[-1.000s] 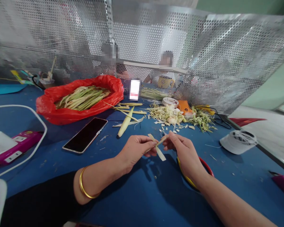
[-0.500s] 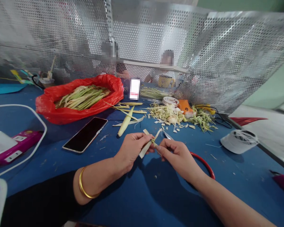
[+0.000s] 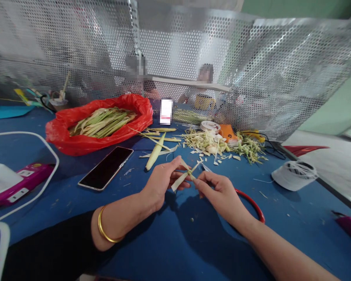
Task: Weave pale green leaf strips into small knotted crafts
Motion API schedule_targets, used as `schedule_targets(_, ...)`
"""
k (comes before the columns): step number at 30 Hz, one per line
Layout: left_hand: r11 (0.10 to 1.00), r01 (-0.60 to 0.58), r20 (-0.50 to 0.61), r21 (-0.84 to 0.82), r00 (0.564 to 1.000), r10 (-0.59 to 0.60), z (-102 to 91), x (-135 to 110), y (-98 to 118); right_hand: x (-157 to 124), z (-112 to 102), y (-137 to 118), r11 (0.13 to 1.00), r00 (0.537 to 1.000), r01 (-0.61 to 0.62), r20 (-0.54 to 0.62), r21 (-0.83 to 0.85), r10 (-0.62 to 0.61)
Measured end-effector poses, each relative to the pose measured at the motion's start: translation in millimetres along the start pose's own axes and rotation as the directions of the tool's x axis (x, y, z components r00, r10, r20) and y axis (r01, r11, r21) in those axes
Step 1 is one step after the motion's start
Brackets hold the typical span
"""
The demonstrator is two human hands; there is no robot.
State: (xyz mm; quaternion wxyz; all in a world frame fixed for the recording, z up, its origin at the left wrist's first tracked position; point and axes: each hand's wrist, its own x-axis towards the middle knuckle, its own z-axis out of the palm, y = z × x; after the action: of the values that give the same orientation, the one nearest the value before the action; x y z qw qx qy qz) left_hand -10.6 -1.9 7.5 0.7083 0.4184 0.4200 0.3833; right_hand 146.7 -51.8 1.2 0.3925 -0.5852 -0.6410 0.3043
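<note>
My left hand (image 3: 160, 181) and my right hand (image 3: 218, 191) meet over the blue table (image 3: 152, 242), both pinching a small piece of crossed pale leaf strips (image 3: 185, 174). The left fingers grip its lower left strip, while the right fingertips pinch it at the crossing. A gold bangle (image 3: 103, 230) sits on my left wrist. Under my right hand lies a red ring-shaped object (image 3: 253, 203); scissor blades (image 3: 205, 167) show just beyond the fingers.
A red bag of green leaf strips (image 3: 101, 123) lies at the back left, a black phone (image 3: 106, 168) beside it. Cut scraps (image 3: 219, 142) pile at the back centre. A white spool (image 3: 294, 175) stands right, pink devices (image 3: 20, 181) left. Perforated metal screens (image 3: 193, 58) wall the table; people sit behind.
The leaf piece has been turned and folded between my fingers, from one bent strip to a crossed shape. My right hand has slid left off the red ring.
</note>
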Motion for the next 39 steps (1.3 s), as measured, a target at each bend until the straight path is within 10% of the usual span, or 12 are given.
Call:
schedule_targets(12, 0.994, -0.057, -0.042, 0.099, 0.997, 0.061, 0.8, 0, -4, -3, 0, 1, 0.998, 0.999, 0.050, 0.010, -0.038, -0.050)
schedule_targets(21, 0.986, -0.037, 0.132, 0.163, 0.991, 0.015, 3.1, -5, -2, 6, -1, 5, 0.921, 0.982, -0.066, -0.137, 0.385, 0.127)
schedule_targets(39, 0.986, -0.130, 0.159, 0.104, 0.981, 0.113, 0.8, -4, -1, 10, -7, 10, 0.925, 0.991, 0.050, -0.130, 0.378, 0.000)
